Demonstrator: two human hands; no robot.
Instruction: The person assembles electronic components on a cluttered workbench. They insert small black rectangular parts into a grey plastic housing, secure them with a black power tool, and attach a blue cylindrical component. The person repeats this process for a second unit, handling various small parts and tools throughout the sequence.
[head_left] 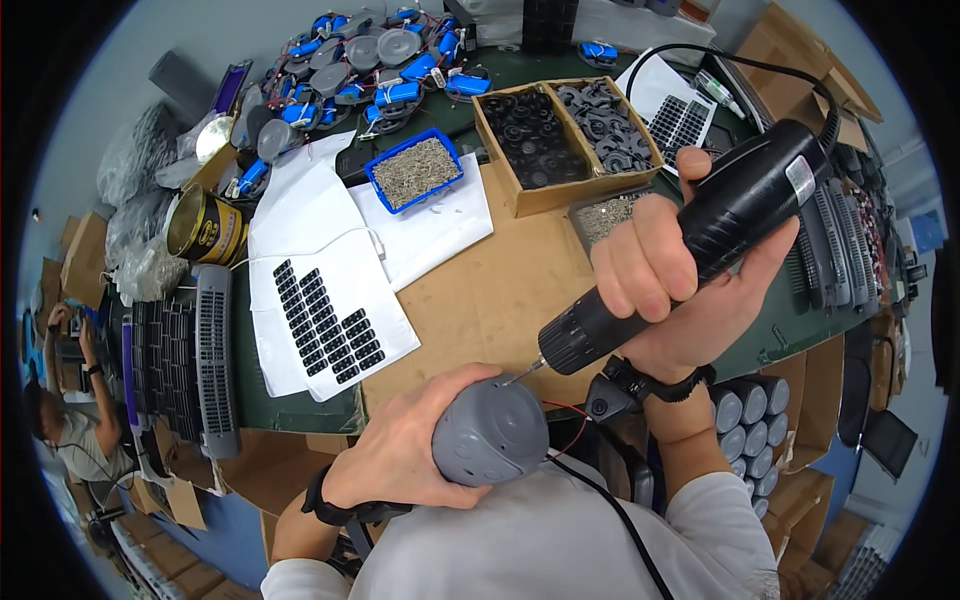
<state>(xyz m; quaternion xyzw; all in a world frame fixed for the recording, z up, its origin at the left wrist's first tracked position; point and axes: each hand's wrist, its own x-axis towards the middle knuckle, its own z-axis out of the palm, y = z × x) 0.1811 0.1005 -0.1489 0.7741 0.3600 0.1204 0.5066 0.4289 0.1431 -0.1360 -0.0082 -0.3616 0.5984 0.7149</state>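
Note:
My left hand [400,450] is wrapped round a grey round plastic housing [490,435], which I hold in front of my chest at the table's near edge. In my right hand [670,270] is a black corded electric screwdriver [735,215], gripped round its body and slanting down to the left. Its thin bit reaches the upper rim of the housing and seems to touch it near a small hole. A red wire [575,415] runs beside the housing's right side. Whether a screw sits under the bit is too small to tell.
A blue tray of screws [415,172], a divided carton [520,200] of black parts and sticker sheets [330,325] lie ahead. Grey discs with blue batteries [390,70] are piled at the back. A yellow-black can [210,228] stands left; grey cylinders [750,405] sit right. The screwdriver's cord [740,55] arches overhead.

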